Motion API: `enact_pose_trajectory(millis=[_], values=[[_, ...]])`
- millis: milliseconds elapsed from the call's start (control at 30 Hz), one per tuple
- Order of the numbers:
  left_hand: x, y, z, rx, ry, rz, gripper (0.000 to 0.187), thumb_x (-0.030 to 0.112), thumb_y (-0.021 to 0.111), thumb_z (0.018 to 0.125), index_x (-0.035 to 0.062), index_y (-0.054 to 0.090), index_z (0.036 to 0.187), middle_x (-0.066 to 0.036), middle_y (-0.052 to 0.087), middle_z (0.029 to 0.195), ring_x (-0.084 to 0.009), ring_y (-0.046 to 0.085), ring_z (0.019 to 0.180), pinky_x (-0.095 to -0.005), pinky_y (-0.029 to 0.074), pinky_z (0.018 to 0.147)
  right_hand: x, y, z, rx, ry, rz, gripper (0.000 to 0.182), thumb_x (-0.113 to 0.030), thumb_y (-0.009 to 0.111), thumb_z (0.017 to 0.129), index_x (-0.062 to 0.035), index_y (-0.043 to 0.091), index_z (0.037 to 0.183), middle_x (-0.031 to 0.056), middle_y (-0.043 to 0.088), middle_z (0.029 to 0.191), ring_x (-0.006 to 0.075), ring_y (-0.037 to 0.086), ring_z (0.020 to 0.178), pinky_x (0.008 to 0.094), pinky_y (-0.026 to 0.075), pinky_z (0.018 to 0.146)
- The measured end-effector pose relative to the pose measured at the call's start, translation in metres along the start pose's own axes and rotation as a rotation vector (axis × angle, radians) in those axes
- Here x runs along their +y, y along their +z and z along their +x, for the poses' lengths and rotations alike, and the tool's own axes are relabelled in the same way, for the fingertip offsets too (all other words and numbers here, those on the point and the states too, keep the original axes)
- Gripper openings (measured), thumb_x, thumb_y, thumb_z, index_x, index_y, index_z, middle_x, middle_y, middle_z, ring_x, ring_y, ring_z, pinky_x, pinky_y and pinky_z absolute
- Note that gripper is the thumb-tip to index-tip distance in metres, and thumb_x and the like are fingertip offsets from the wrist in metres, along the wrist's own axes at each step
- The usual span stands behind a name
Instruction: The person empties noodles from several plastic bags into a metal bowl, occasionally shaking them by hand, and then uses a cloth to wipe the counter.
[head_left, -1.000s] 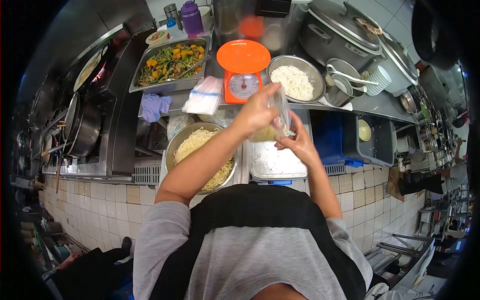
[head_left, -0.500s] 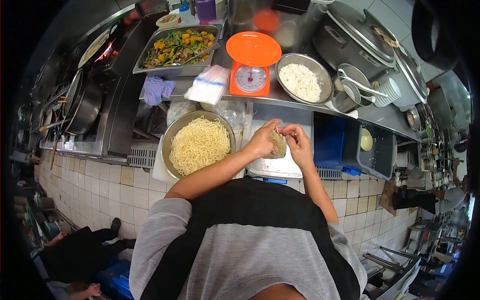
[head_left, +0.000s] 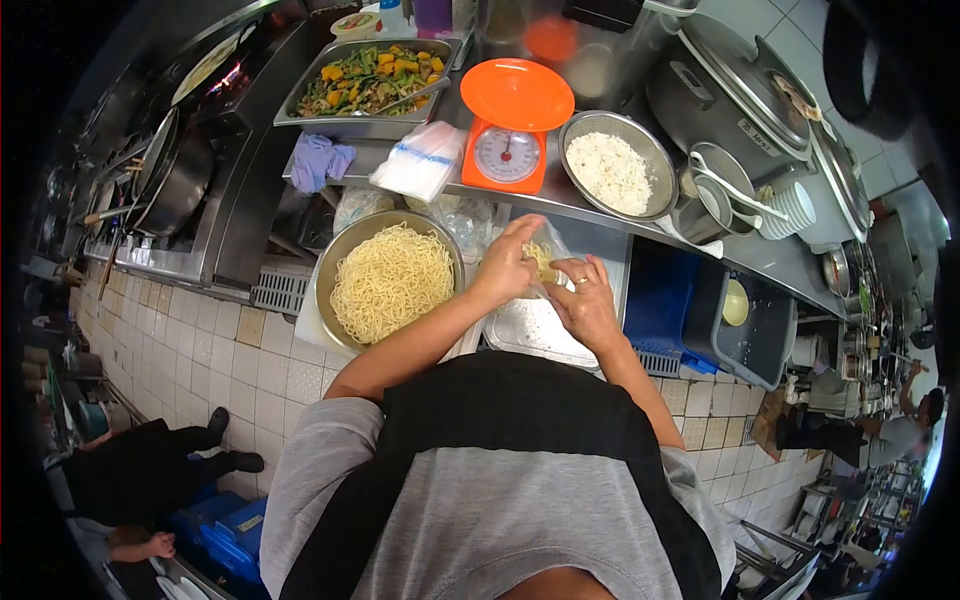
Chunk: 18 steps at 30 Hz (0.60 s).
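Note:
A small clear plastic bag (head_left: 541, 262) with yellow noodles in it is between my two hands. My left hand (head_left: 507, 262) grips its left side, and my right hand (head_left: 584, 298) pinches it from the lower right. Beneath the bag lies a metal tray (head_left: 540, 330). To the left of my hands is a large metal bowl (head_left: 322, 290) full of noodles (head_left: 392, 283). An orange scale (head_left: 507, 155) with a round orange pan stands on the steel shelf beyond my hands.
On the shelf are a tray of cooked vegetables (head_left: 375, 82), plastic bags (head_left: 420, 160), a purple cloth (head_left: 318, 162), a bowl of rice (head_left: 610, 172) and large pots (head_left: 735, 95). A grey bin (head_left: 745, 330) stands right. Other people stand at lower left and far right.
Both hands have turned with the bag; my right hand is now lower on it, with its back showing. The camera view has shifted slightly.

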<state>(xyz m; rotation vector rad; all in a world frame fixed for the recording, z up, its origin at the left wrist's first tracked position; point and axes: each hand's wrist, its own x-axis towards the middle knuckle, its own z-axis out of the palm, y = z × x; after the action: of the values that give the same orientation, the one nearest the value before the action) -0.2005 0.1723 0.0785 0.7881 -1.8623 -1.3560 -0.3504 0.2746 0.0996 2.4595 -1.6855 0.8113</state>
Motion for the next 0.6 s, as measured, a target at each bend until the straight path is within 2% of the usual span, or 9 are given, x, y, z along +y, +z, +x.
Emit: enact_pose_trajectory(millis=[33, 100, 133, 200, 433, 500, 533, 567, 600], values=[[-0.021, 0.006, -0.005, 0.009, -0.005, 0.001, 0.061, -0.009, 0.048, 0.069, -0.0006, 0.042, 0.13, -0.014, 0.037, 0.137, -0.0211, 0.056, 0.104, -0.0289, 0.054, 0.072, 0.0, 0.003, -0.002, 0.041, 0.005, -0.009, 0.009, -0.014, 0.067, 0.07, -0.0113, 0.068, 0.079, 0.0086, 0.056, 0.109, 0.0252, 0.051, 0.103, 0.0474, 0.035, 0.093], [-0.079, 0.025, -0.015, 0.027, -0.024, 0.508, 0.053, -0.002, 0.055, 0.07, 0.0001, 0.05, 0.123, -0.018, 0.048, 0.126, -0.0314, 0.051, 0.111, -0.0364, 0.046, 0.089, 0.018, 0.042, -0.024, -0.085, 0.02, -0.02, 0.009, -0.016, 0.066, 0.072, -0.0112, 0.069, 0.078, 0.0109, 0.052, 0.117, 0.0278, 0.047, 0.109, 0.0465, 0.033, 0.095], [-0.096, 0.031, -0.021, 0.029, -0.028, 0.507, 0.053, -0.002, 0.055, 0.07, 0.0001, 0.05, 0.123, -0.018, 0.048, 0.126, -0.0314, 0.051, 0.111, -0.0364, 0.046, 0.089, 0.025, 0.064, -0.038, -0.218, 0.087, -0.049, 0.01, -0.018, 0.065, 0.072, -0.0107, 0.07, 0.077, 0.0123, 0.051, 0.121, 0.0285, 0.046, 0.112, 0.0471, 0.03, 0.096], [-0.115, 0.038, -0.029, -0.292, -0.435, 0.551, 0.052, 0.001, 0.056, 0.069, 0.0015, 0.052, 0.121, -0.017, 0.05, 0.125, -0.0312, 0.051, 0.112, -0.037, 0.043, 0.093, 0.041, 0.1, -0.062, -0.237, 0.178, -0.05, 0.01, -0.017, 0.066, 0.071, -0.0102, 0.07, 0.076, 0.0133, 0.051, 0.121, 0.0289, 0.047, 0.111, 0.0454, 0.032, 0.094], [-0.078, 0.034, -0.009, -0.03, -0.14, 0.409, 0.051, -0.001, 0.052, 0.067, -0.0009, 0.054, 0.118, -0.017, 0.05, 0.126, -0.0301, 0.05, 0.115, -0.0331, 0.039, 0.097, 0.034, 0.065, -0.037, -0.079, 0.257, -0.029, 0.009, -0.016, 0.065, 0.073, -0.0095, 0.068, 0.079, 0.0154, 0.049, 0.125, 0.0312, 0.049, 0.109, 0.0448, 0.035, 0.092], [-0.092, 0.035, -0.013, -0.096, -0.225, 0.484, 0.052, -0.001, 0.052, 0.067, -0.0013, 0.054, 0.119, -0.015, 0.05, 0.127, -0.0304, 0.05, 0.115, -0.033, 0.039, 0.098, 0.041, 0.082, -0.05, -0.182, 0.442, 0.009, 0.009, -0.014, 0.062, 0.077, -0.0081, 0.066, 0.081, 0.0163, 0.048, 0.125, 0.0328, 0.054, 0.102, 0.043, 0.043, 0.082], [-0.094, 0.036, -0.014, -0.088, -0.229, 0.486, 0.052, -0.001, 0.052, 0.067, -0.0013, 0.054, 0.119, -0.015, 0.05, 0.127, -0.0304, 0.05, 0.115, -0.033, 0.039, 0.098, 0.052, 0.098, -0.06, -0.175, 0.424, 0.036, 0.009, -0.013, 0.057, 0.082, -0.0062, 0.063, 0.083, 0.0173, 0.056, 0.112, 0.0306, 0.062, 0.087, 0.0411, 0.049, 0.069], [-0.095, 0.038, -0.012, -0.135, -0.333, 0.432, 0.053, -0.001, 0.052, 0.067, -0.0006, 0.053, 0.121, -0.016, 0.05, 0.127, -0.0306, 0.049, 0.115, -0.0332, 0.038, 0.098, 0.062, 0.106, -0.064, -0.175, 0.415, 0.036, 0.009, -0.013, 0.057, 0.082, -0.0062, 0.063, 0.083, 0.0173, 0.056, 0.112, 0.0306, 0.062, 0.087, 0.0411, 0.049, 0.069], [-0.092, 0.037, -0.009, -0.18, -0.437, 0.377, 0.054, 0.0, 0.051, 0.068, 0.0, 0.051, 0.122, -0.016, 0.05, 0.127, -0.0308, 0.049, 0.116, -0.0334, 0.038, 0.098, 0.068, 0.108, -0.059, -0.209, 0.602, 0.28, 0.011, -0.013, 0.053, 0.084, -0.0051, 0.062, 0.083, 0.0172, 0.059, 0.102, 0.0288, 0.063, 0.08, 0.0388, 0.05, 0.067]])
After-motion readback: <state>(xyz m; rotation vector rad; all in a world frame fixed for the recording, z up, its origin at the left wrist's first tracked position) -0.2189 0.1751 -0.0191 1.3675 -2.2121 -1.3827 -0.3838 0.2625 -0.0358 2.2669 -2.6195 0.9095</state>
